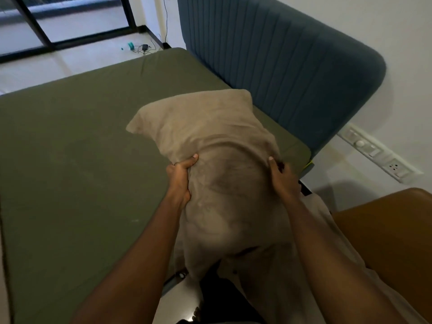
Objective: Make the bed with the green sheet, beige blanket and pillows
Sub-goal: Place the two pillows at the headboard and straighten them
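Seen from the head camera, the soft beige fabric pillow (205,141) is held up between both hands. The left hand (180,181) and right hand (284,181) each grip one side, fingers (190,161) curled into the cloth. Its far end tips past them toward the padded blue headboard (280,66), probably so it lands at the head of the smooth green sheet (81,148) below.

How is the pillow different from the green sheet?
The pillow is beige; the green sheet is olive green. The pillow is gripped by the left hand and the right hand, while the green sheet lies spread out flat with no hand on it. The pillow is creased and bunched where it is held; the green sheet looks mostly smooth. Both are soft fabric.
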